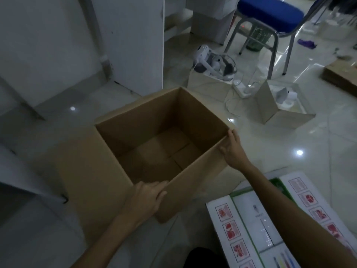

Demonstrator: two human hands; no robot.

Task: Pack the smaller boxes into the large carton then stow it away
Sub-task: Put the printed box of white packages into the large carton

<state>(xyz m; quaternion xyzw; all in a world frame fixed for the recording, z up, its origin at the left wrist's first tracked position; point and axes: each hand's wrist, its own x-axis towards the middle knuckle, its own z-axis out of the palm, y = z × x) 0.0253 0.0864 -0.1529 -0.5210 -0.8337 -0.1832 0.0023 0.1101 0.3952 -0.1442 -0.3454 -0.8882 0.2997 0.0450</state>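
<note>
From the head camera, a large brown carton [154,144] stands open on the glossy tiled floor [289,151], its inside bare down to the folded bottom flaps. The left hand [144,200] clasps the carton's nearest corner, its fingers [160,192] wrapped over the top edge and closed on the cardboard. The right hand [232,149] grips the right corner of the same rim, its fingers [230,135] curled along the edge and the thumb pressed to the outer wall.

Just below the right forearm, near the lower right, lies a flat white box [251,225] printed with green bands and rows of red pictures; the arm crosses over it and hides part of its face. It is close beside the carton's near wall, but whether they touch cannot be told.

Beyond the right fingers, well apart from the carton, a small open box [286,105] holds a white device, and another white device [214,62] with cords sits farther back. A chair [270,14] with a blue seat and grey metal legs stands behind those. Beyond the left fingers, past the carton's far side, a white cabinet panel [131,41] rises from the floor. A brown cardboard piece [342,76] lies at the right edge.
</note>
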